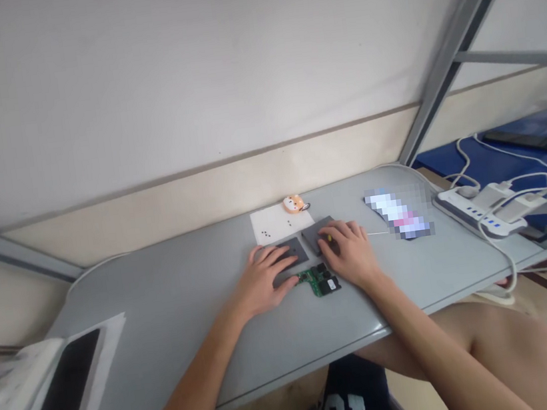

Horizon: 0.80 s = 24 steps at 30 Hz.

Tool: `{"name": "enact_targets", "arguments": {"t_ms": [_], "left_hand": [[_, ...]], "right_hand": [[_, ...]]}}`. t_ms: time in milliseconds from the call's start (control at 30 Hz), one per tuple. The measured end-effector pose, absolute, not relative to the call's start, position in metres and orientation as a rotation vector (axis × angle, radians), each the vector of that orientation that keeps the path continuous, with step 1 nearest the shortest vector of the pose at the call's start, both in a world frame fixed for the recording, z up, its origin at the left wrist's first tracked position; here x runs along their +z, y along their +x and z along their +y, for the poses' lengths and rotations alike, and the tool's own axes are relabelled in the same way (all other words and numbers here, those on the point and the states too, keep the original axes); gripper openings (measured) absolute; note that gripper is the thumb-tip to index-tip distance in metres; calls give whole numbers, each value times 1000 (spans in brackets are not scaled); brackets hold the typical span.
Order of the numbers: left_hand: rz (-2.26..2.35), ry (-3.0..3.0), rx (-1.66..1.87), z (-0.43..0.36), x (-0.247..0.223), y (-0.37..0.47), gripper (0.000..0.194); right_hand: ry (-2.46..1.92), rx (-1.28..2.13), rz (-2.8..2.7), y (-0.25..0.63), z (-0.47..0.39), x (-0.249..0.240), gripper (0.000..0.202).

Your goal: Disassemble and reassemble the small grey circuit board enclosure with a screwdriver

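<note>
My left hand (263, 280) lies flat on a gray cover (292, 251), with my fingers spread a little. It hides the near part of that cover. My right hand (350, 252) rests on a second gray cover (315, 233), fingers bent and close together. There is a tiny yellow bit by my right fingers, but I cannot tell if I am pinching it. It is too small to see.

A small green board (320, 281) sits on the gray table (177, 312), just between my two hands, near the front edge. It has black parts on it. Any writing on it is too small to read.

Behind the covers is a white paper (276, 223) with little black dots on it. They may be screws, but I cannot be sure. An orange toy (293, 203) sits at the paper's far edge.

To the right, a flat thing (398, 214) is blurred out, so I cannot say what it is. Past it is a white power strip (476, 210) with white cables. My shorts show white letters, but they are cut off at the bottom.
</note>
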<state>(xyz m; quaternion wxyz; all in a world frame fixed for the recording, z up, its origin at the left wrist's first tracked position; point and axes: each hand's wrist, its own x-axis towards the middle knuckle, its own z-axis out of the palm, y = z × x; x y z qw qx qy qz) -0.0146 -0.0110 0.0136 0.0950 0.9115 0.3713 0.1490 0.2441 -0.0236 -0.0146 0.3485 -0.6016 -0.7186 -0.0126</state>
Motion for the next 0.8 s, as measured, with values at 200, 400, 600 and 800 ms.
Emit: {"name": "enact_targets", "arguments": {"t_ms": [200,400,600,800], "left_hand": [[1103,2700,418,-13,17,-14,42],[1109,2711,410,-12,14,-14,43],[1088,2771,478,-15,16,-10,34],[1062,2780,488,-20,19,-7,24]], "right_hand": [[-1503,-6,-1873,246,-22,-16,22],[-1489,-23,-1846,247,-21,-18,21],[-1483,-20,-1847,246,-22,-16,19],[-1492,-19,-1857,246,-23,-15,19]]}}
